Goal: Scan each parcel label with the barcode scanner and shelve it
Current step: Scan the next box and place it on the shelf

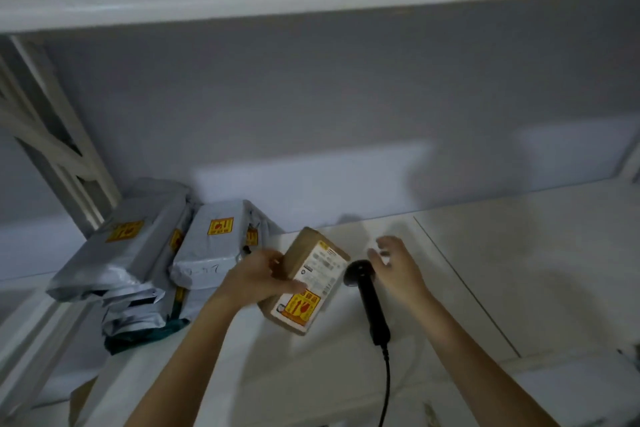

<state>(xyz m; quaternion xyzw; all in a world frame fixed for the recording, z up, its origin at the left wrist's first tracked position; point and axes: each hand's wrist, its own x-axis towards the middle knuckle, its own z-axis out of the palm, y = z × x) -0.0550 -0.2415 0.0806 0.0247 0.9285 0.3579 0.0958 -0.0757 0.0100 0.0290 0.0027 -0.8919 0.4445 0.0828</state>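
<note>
Our left hand (258, 279) clamps the small cardboard parcel (304, 282) over the shelf (519, 270); our right hand (394, 262) hovers spread and empty above the barcode scanner (369, 298) lying there. We judge the box light and stiff, best held by its edges. Label print is blurred; the cable runs out of frame.
</note>
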